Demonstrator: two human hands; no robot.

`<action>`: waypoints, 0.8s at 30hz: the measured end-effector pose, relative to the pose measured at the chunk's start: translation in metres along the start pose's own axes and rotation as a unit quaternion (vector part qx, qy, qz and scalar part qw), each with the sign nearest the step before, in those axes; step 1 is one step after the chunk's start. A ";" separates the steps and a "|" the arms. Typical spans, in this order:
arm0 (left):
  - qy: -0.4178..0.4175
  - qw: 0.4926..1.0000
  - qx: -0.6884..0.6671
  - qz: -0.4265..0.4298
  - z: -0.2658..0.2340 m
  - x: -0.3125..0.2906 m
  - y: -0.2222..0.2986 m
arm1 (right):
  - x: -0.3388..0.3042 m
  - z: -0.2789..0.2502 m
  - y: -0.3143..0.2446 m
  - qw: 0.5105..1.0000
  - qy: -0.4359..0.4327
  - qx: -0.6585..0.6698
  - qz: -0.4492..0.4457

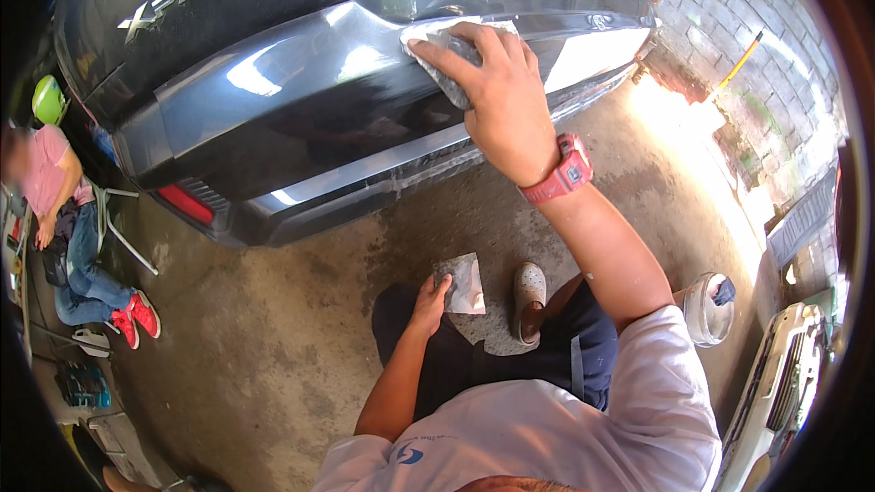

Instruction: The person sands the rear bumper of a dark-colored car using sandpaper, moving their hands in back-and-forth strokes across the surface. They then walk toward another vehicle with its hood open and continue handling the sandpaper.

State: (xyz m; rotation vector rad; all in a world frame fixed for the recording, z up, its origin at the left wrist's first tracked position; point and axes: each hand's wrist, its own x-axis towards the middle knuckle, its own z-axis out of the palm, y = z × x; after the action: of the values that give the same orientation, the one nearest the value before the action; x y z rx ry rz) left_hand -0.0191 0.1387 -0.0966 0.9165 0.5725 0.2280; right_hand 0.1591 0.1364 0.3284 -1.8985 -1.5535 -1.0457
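A dark grey car rear bumper [301, 118] curves across the upper part of the head view. My right hand [506, 100], with a red watch [563, 171] on its wrist, reaches up to its top edge. Its spread fingers press a thin grey-and-white sheet [444, 73] onto the paintwork; whether that is cloth or paper I cannot tell. Down by my left knee, my left hand [428, 305] pinches a small squarish grey-and-white piece [467, 284] between thumb and fingers. It looks like a folded sheet, held apart from the car.
Stained concrete floor [273, 328] lies under me. At the left, a seated person [68, 210] in red shoes sits near a green helmet [49, 100]. A clear bucket [706, 310] and a white car part [786, 374] are at my right, before a block wall [738, 27].
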 end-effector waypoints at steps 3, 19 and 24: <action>0.006 1.000 0.008 -0.004 0.000 -0.001 0.002 | -0.020 0.011 -0.007 1.000 0.003 -0.006 0.010; 0.014 1.000 0.003 -0.009 -0.002 -0.011 0.009 | -0.062 -0.030 0.042 0.962 0.056 0.160 0.214; 0.014 1.000 0.024 -0.011 0.000 -0.011 0.012 | -0.022 -0.043 0.066 0.996 -0.038 0.047 0.064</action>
State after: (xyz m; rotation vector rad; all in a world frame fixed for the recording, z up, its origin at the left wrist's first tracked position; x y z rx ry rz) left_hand -0.0276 0.1412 -0.0833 0.9545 0.6160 0.2088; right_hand 0.2104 0.0739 0.3434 -1.9648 -1.4733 -0.8385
